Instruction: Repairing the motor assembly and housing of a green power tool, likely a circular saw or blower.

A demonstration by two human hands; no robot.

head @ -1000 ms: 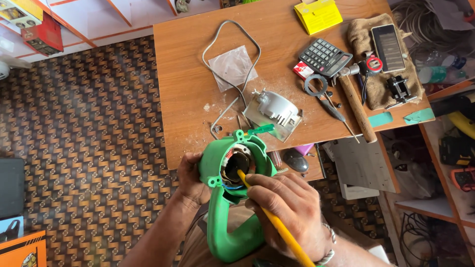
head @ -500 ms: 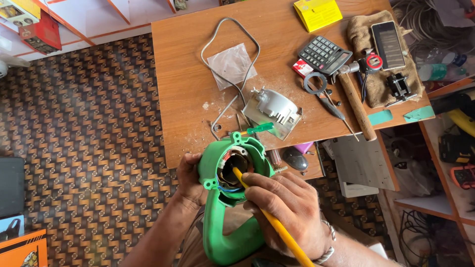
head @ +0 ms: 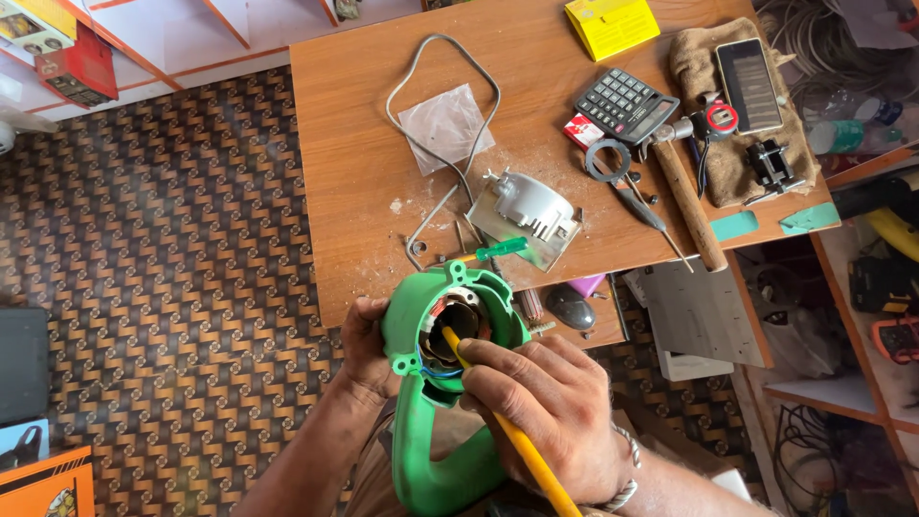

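Observation:
A green plastic tool housing [head: 442,421] stands on my lap, its round open end facing up with windings and blue wires inside. My left hand [head: 364,347] grips the housing's left side. My right hand [head: 560,421] holds a long yellow-handled tool [head: 522,450] whose tip reaches into the open cavity. Just beyond, at the near edge of the wooden table [head: 364,144], lie a silver metal cover [head: 528,215] and a small green-handled screwdriver [head: 498,251].
On the table are a grey cable loop [head: 436,105], a clear plastic bag, a calculator [head: 626,103], a hammer [head: 684,196], a tape ring, a yellow box and a phone on a brown cloth [head: 742,115]. Patterned floor lies to the left, cluttered shelves to the right.
Both hands and the green housing stay nearly where they were; the yellow tool's tip has shifted only slightly inside the cavity.

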